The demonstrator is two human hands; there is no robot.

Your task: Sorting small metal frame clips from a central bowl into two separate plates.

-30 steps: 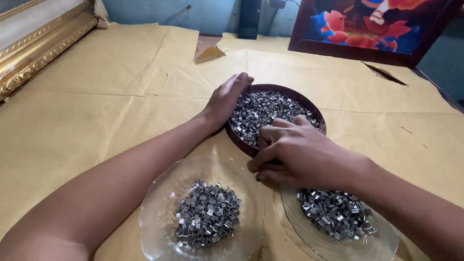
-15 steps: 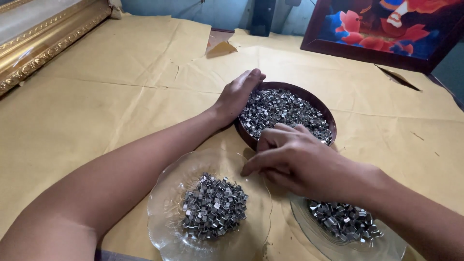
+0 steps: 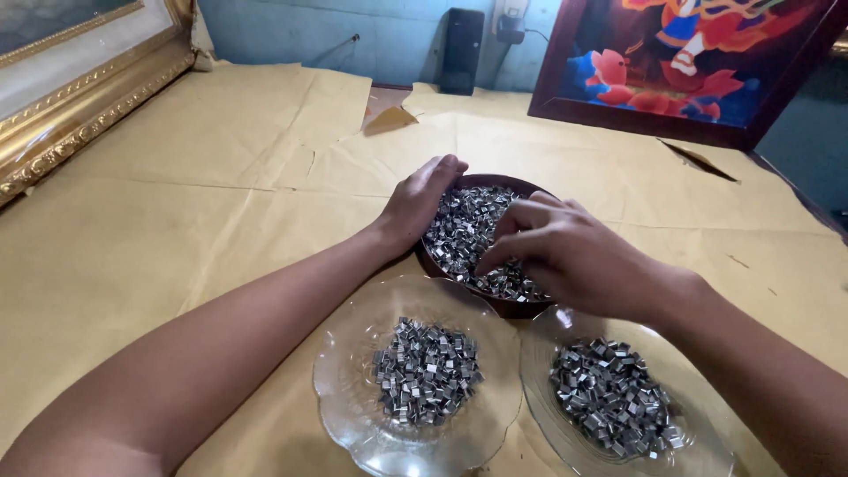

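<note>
The brown bowl [image 3: 495,305] is steadied by the left hand [image 3: 422,205]; metal clips [image 3: 468,231] are pinched by right hand [image 3: 565,256] fingers, easily spilled if nudged

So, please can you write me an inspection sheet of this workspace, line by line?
Surface: table covered with tan paper sheets, torn in places.
Job's things: dark round bowl and two clear glass dishes, all holding small metal pieces.
Clutter: paper scrap.
Grippers: left hand rests on the bowl's rim; right hand picks among the pieces, grasp not clear.
Cables: thin wire by the wall.
Surroundings: gold picture frame, colourful framed painting, blue wall.
</note>
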